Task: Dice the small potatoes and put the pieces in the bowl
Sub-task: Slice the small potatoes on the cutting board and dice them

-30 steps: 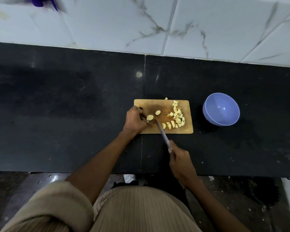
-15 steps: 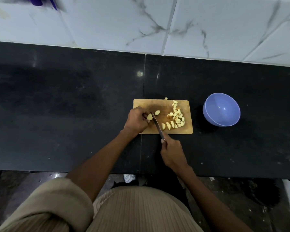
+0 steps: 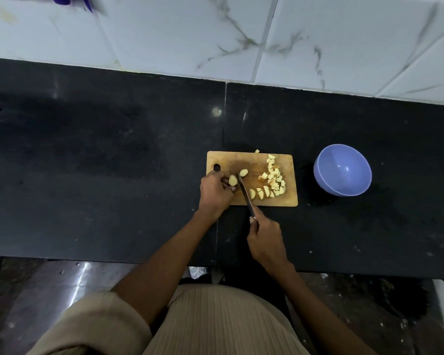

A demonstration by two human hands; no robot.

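Observation:
A wooden cutting board [image 3: 289, 201] lies on the black counter. My left hand [image 3: 214, 193] pins a pale potato piece [image 3: 232, 180] at the board's left side. My right hand [image 3: 264, 238] grips a knife [image 3: 244, 192] whose blade runs just right of that piece. Another potato piece [image 3: 243, 172] lies beyond the blade tip. A heap of diced pieces [image 3: 273, 179] covers the board's right side, with a few larger slices [image 3: 260, 193] near the front edge. The empty lilac bowl [image 3: 342, 169] stands to the right of the board.
One stray dice piece [image 3: 257, 151] sits on the counter just behind the board. A white marbled tile wall [image 3: 241, 34] rises behind the black counter [image 3: 87, 162]. The counter's front edge runs below my hands, with floor beneath.
My right hand came forward from the counter's edge toward the board, bringing the blade beside the potato piece in my left hand. My left hand stays on that piece.

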